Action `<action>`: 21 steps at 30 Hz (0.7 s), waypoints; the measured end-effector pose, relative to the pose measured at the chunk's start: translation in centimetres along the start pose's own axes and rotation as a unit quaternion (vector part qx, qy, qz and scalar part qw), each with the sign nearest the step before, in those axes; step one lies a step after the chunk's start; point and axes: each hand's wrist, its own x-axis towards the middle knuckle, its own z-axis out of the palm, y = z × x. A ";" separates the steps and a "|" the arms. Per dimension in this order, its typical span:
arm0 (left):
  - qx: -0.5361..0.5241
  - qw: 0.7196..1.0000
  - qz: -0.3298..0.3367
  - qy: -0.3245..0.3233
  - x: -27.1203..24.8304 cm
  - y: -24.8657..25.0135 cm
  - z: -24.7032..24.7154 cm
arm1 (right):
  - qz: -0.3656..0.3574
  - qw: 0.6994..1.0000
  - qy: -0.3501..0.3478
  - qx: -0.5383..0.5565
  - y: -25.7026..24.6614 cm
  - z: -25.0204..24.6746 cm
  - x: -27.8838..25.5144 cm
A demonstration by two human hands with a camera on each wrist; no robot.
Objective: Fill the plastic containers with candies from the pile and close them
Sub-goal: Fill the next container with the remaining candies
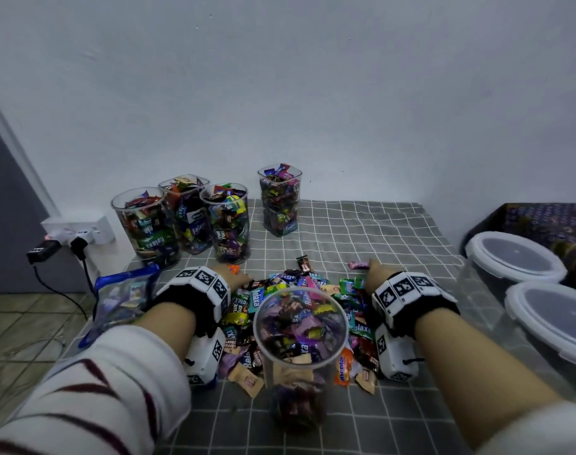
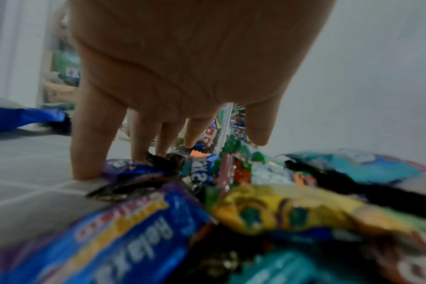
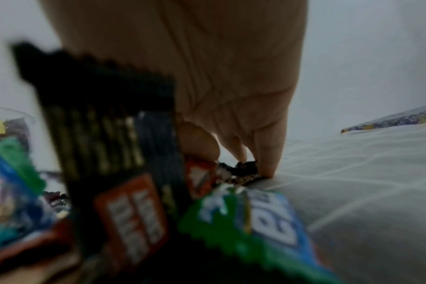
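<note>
Striped sleeve sat closest. Behind it, a clear container of candies stood on the grey checked tabletop, touching the candy pile. Left hand and right hand pressed spread fingers down at the pile's sides. Four full containers stood by the white wall. Bare cloth lay far right.

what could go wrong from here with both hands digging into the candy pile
The near container stands between the forearms, already heaped near its rim, so a sweep inward by the left hand or right hand could tip it. The candy pile is loose and wrappers may slide off the table's front edge. The four filled containers behind have no lids on and could spill if bumped.
</note>
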 end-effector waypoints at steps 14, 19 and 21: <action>0.117 0.992 0.017 -0.034 0.7 0.3 0.8 | -0.077 0.989 -0.068 -0.109 -1.8 -0.4 0.7; 0.120 0.991 0.041 -0.040 -1.0 0.3 0.7 | -0.119 0.986 -0.075 -0.086 -1.0 -0.8 -2.1; 0.100 0.992 0.053 -0.049 -2.0 0.5 0.6 | -0.127 0.986 -0.084 -0.075 -0.8 -1.0 -3.2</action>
